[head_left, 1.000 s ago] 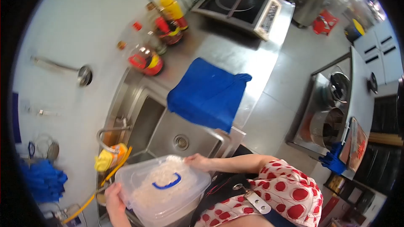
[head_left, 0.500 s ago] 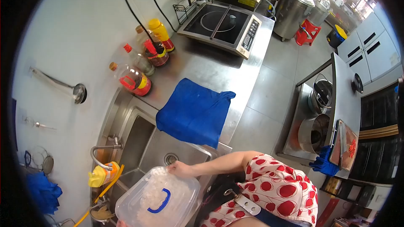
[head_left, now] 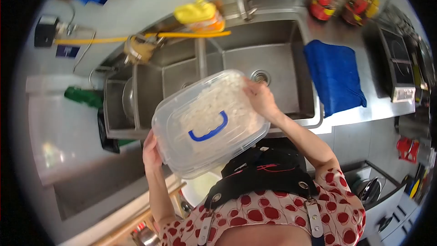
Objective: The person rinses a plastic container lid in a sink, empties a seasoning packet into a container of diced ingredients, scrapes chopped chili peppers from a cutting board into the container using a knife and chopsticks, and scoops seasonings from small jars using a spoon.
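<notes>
A clear plastic storage box (head_left: 173, 125) is held in front of my body, over the near edge of the sinks. Its lid is on and carries a blue carrying handle (head_left: 209, 133). White contents show through the plastic; their kind cannot be made out. My left hand (head_left: 151, 149) grips the left end of the box, and its fingertips are partly hidden. On the opposite end, my right hand (head_left: 260, 98) is closed around the edge near the far corner.
Behind the box lies a steel sink (head_left: 273, 59) with several basins. A yellow bottle (head_left: 198, 16) and a faucet (head_left: 243, 4) stand at the back. To the right, a blue cloth (head_left: 337, 77) covers the counter edge, near sauce bottles (head_left: 323, 4) and an induction cooker (head_left: 396, 59).
My view has swung left toward the sinks. The box now sits mid-view instead of at the bottom edge, and my left hand has come into fuller view. Both hands keep their hold.
</notes>
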